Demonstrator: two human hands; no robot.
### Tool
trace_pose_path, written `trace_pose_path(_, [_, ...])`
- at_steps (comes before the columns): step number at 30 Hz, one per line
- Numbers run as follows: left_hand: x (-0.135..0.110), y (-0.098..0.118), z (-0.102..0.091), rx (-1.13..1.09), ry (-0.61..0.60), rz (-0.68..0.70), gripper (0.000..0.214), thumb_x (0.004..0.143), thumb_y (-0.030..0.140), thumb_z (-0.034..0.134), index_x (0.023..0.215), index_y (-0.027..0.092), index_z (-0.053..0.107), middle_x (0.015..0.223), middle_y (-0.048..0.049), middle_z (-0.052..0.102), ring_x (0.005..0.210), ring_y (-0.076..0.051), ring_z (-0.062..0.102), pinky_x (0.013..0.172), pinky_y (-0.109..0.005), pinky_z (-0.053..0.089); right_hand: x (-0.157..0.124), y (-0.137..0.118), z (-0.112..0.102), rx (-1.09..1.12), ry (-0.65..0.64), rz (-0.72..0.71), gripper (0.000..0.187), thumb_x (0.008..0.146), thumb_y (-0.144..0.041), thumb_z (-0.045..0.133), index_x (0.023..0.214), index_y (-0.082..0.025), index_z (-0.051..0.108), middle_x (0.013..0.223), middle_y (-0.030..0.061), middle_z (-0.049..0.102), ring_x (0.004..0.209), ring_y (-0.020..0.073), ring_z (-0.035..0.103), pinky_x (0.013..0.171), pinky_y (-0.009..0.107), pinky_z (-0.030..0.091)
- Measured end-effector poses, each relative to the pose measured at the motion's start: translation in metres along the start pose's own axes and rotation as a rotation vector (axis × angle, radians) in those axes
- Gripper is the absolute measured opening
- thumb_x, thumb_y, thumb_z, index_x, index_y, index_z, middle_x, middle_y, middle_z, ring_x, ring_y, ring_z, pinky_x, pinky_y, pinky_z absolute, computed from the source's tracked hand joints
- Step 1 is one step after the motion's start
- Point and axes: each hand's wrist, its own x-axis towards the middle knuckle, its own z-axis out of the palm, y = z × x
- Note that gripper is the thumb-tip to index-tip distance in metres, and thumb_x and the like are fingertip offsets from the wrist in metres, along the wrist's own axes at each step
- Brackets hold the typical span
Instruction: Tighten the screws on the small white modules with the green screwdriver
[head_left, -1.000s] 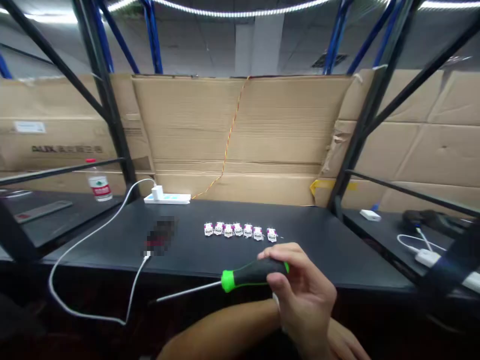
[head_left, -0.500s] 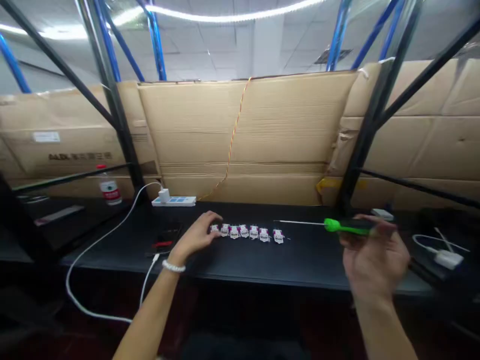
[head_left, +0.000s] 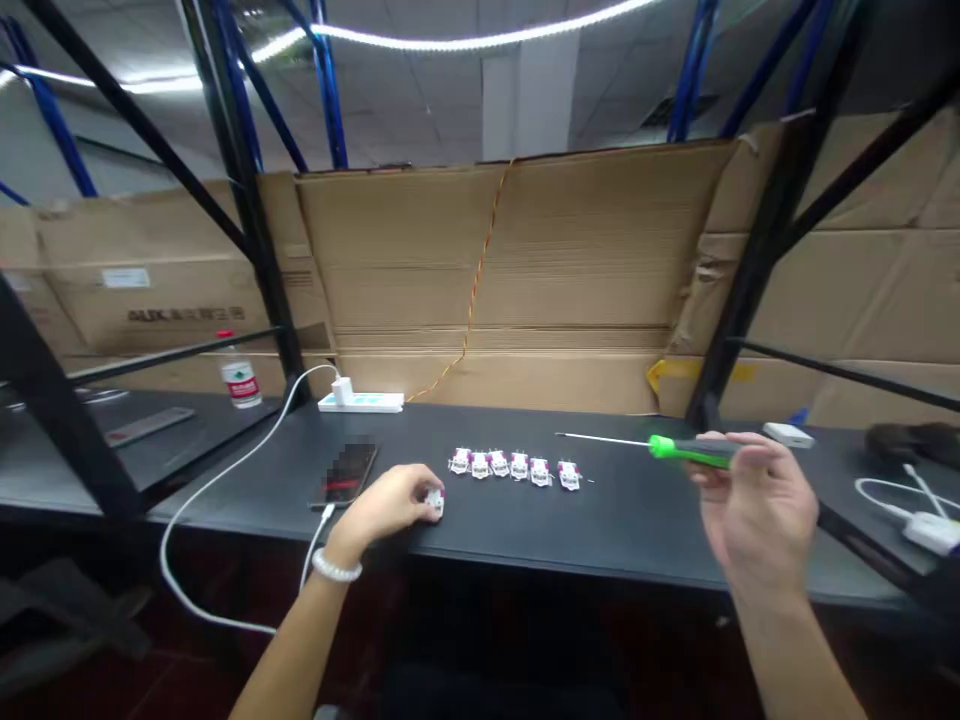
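Near the front edge of the dark table, my left hand (head_left: 394, 503) pinches a small white-and-magenta plastic part (head_left: 434, 502) between thumb and fingers. To its right, several similar small white parts (head_left: 519, 466) lie in a row, the rightmost part (head_left: 569, 475) set slightly apart. My right hand (head_left: 757, 500) is closed around the grey-and-green handle of a screwdriver (head_left: 667, 447). Its thin shaft points left, with the tip above the table just behind the rightmost parts. A tiny thin piece, too small to name, lies beside the row's right end.
A phone (head_left: 351, 474) with a white cable (head_left: 214, 480) lies left of my left hand. Behind it sits a white power strip (head_left: 367, 403). A water bottle (head_left: 241, 380) stands at left; a white adapter (head_left: 930, 532) rests at right. Cardboard (head_left: 570, 260) walls the back between black posts.
My left hand has taken the leftmost part from the row and drawn it toward the table's front edge. The right hand still holds the screwdriver in nearly the same place.
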Motion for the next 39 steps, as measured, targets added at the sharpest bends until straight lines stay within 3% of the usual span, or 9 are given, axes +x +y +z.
trace_pose_path(4, [0.002,0.039,0.030,0.001,-0.015,0.142,0.031,0.084,0.027,0.080,0.115,0.020,0.077,0.119,-0.0084,0.078,0.105,-0.027,0.073,0.091,-0.031,0.056,-0.002,0.001,0.002,-0.029,-0.042,0.049,0.051,0.060,-0.050,0.103,0.091,-0.021,0.073,0.085,-0.0008,0.080,0.059,0.0108,0.073,0.051,0.018,0.061])
trace_pose_path(7, [0.007,0.065,0.055,-0.017,-0.014,0.236,0.032,0.089,0.026,0.078,0.120,0.020,0.076,0.124,-0.0089,0.076,0.112,-0.027,0.072,0.099,-0.033,0.054,-0.005,0.001,0.004,-0.036,-0.065,0.057,0.049,0.064,-0.050,0.101,0.093,-0.021,0.073,0.086,-0.0013,0.080,0.058,0.0100,0.072,0.052,0.017,0.061])
trace_pose_path(10, [0.010,0.074,0.060,-0.046,-0.046,0.282,0.035,0.090,0.027,0.078,0.125,0.021,0.075,0.126,-0.0091,0.076,0.114,-0.027,0.072,0.104,-0.035,0.053,-0.005,0.000,0.003,-0.043,-0.073,0.048,0.047,0.066,-0.049,0.100,0.093,-0.021,0.073,0.087,-0.0014,0.080,0.058,0.0098,0.072,0.052,0.017,0.061])
trace_pose_path(13, [0.017,0.061,0.040,-0.108,-0.092,0.278,0.031,0.093,0.026,0.073,0.124,0.022,0.075,0.126,-0.0077,0.077,0.114,-0.025,0.072,0.103,-0.034,0.054,-0.002,-0.002,0.000,-0.040,-0.063,0.033,0.046,0.067,-0.048,0.100,0.094,-0.021,0.074,0.088,-0.0006,0.080,0.063,0.0106,0.073,0.052,0.017,0.060])
trace_pose_path(16, [0.038,0.033,0.011,-0.072,0.124,0.147,0.020,0.095,0.022,0.063,0.109,0.019,0.077,0.114,-0.0090,0.080,0.108,-0.026,0.074,0.101,-0.036,0.056,0.001,-0.003,-0.003,-0.029,-0.055,0.021,0.046,0.067,-0.048,0.100,0.094,-0.021,0.074,0.088,0.0002,0.079,0.064,0.0116,0.073,0.051,0.018,0.059])
trace_pose_path(17, [0.047,0.023,0.003,-0.033,0.179,0.073,0.021,0.094,0.018,0.060,0.105,0.018,0.077,0.110,-0.0101,0.080,0.105,-0.027,0.075,0.100,-0.037,0.056,0.001,-0.003,-0.003,-0.025,-0.053,0.015,0.047,0.066,-0.048,0.100,0.093,-0.021,0.073,0.087,0.0004,0.079,0.064,0.0117,0.072,0.050,0.018,0.059])
trace_pose_path(20, [0.074,-0.004,-0.012,0.022,0.130,0.002,0.029,0.078,0.008,0.066,0.103,0.016,0.078,0.113,-0.0130,0.081,0.108,-0.030,0.075,0.101,-0.040,0.056,0.001,-0.003,-0.003,-0.030,-0.044,0.012,0.048,0.066,-0.048,0.100,0.093,-0.020,0.073,0.088,0.0010,0.078,0.062,0.0116,0.071,0.049,0.019,0.059])
trace_pose_path(28, [0.106,-0.028,-0.003,-0.042,-0.084,0.078,0.018,0.064,0.011,0.074,0.081,0.016,0.073,0.092,-0.0066,0.082,0.093,-0.025,0.077,0.085,-0.031,0.058,-0.001,-0.002,-0.002,-0.053,-0.062,0.020,0.047,0.068,-0.049,0.099,0.094,-0.020,0.073,0.090,0.0001,0.078,0.065,0.0112,0.071,0.052,0.019,0.059])
trace_pose_path(39, [0.106,-0.026,-0.002,0.013,-0.096,0.086,0.013,0.068,0.016,0.075,0.080,0.016,0.077,0.083,-0.0054,0.079,0.084,-0.023,0.074,0.077,-0.029,0.053,0.001,-0.002,-0.002,-0.068,-0.048,0.010,0.051,0.065,-0.052,0.100,0.093,-0.019,0.072,0.087,0.0005,0.078,0.061,0.0111,0.070,0.049,0.019,0.057])
